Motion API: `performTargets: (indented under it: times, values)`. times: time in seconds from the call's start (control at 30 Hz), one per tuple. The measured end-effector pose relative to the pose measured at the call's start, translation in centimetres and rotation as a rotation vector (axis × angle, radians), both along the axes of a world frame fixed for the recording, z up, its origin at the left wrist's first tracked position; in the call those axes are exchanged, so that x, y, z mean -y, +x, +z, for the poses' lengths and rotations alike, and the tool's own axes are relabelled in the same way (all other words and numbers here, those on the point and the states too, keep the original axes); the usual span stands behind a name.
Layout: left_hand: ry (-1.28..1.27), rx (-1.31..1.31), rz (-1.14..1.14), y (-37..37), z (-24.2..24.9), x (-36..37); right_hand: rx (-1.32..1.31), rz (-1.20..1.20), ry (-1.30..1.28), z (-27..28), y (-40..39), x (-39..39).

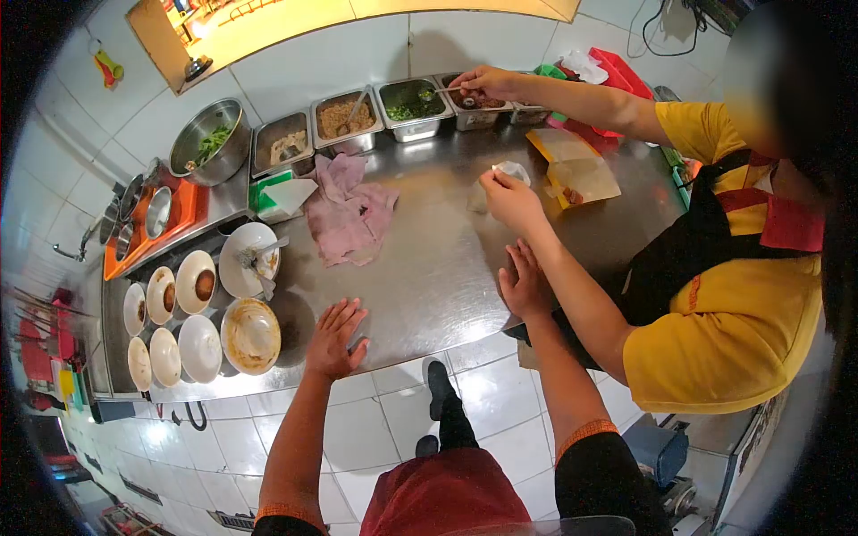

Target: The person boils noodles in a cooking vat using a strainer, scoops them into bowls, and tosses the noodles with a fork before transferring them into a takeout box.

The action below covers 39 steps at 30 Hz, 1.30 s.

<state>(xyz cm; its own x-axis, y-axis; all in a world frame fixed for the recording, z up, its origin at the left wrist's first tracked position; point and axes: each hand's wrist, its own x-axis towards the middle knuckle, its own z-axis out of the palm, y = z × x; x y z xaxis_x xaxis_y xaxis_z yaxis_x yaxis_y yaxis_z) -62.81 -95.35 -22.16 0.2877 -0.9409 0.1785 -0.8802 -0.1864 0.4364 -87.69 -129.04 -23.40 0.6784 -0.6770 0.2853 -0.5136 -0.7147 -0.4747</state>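
My left hand (pixel 336 339) rests on the front edge of the steel counter (pixel 420 286), fingers spread, holding nothing. The nearest thing to it is a sauce-stained bowl (pixel 251 336) on its left. My right hand (pixel 525 280) lies at the counter's edge with its fingers stretched out and nothing in them, close under a co-worker's forearm. That co-worker, in a yellow shirt, holds a small clear plastic bag (pixel 512 171) in one hand. The other hand of the co-worker holds a spoon (pixel 441 89) over the food tubs. A crumpled pink cloth (pixel 350 210) lies farther back.
Steel tubs of food (pixel 347 125) line the wall, with a mixing bowl of greens (pixel 210 143) at the left. Several used bowls (pixel 198 348) stand on the left. An open yellow paper wrapper (pixel 585 170) lies at the right. An orange tray (pixel 183 219) holds metal bowls.
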Motion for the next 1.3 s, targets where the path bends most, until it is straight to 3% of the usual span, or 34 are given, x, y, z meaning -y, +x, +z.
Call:
performTargets:
  times: [0.37, 0.67, 1.3]
  values:
    - [-0.01, 0.024, -0.006, -0.2, 0.3, 0.2, 0.109, -0.006, 0.0, -0.8, -0.3, 0.1]
    - [-0.045, 0.002, -0.003, -0.3, 0.2, 0.2, 0.092, -0.011, -0.054, -2.6, -0.2, 0.7]
    - [-0.036, 0.011, -0.003, -0.1, 0.1, 0.0, -0.03, -0.007, 0.004, -1.0, -0.1, 0.6]
